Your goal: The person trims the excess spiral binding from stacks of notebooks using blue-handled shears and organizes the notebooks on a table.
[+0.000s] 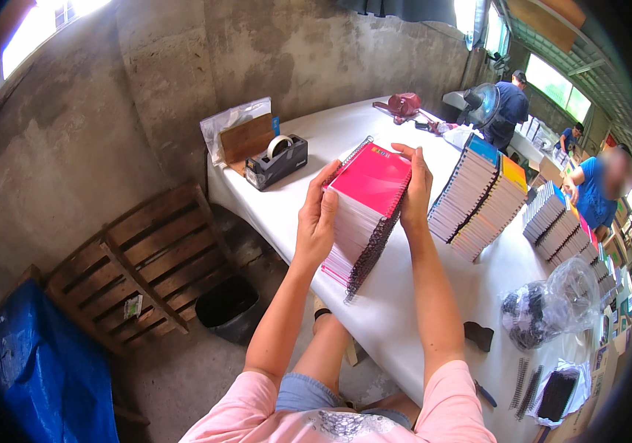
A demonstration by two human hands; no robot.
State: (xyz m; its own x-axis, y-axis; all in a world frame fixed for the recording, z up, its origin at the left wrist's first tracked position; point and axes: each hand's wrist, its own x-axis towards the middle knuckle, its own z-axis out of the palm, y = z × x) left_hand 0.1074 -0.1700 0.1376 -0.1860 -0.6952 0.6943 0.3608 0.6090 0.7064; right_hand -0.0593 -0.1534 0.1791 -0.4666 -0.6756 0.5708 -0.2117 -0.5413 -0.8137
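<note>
A tall stack of spiral notebooks (372, 177) with a bright pink cover on top stands on the white-covered table in front of me. My left hand (317, 221) presses against its left side, thumb on the near face and fingers toward the far edge. On the opposite side my right hand (417, 188) curves round the upper edge, its fingers partly hidden. Together the two hands grip the stack between them. Black wire coils (367, 258) run down the stack's near right corner, and more coils show along its far left edge.
Right of my hands stand notebook stacks with blue and yellow covers (482, 188). A tape dispenser (277, 161) sits at the far left. Bagged black coils (526, 314), loose coils and a dark block (478, 336) lie nearer right. A black bin (227, 308) and wooden pallet (149, 258) occupy the floor; other people work beyond.
</note>
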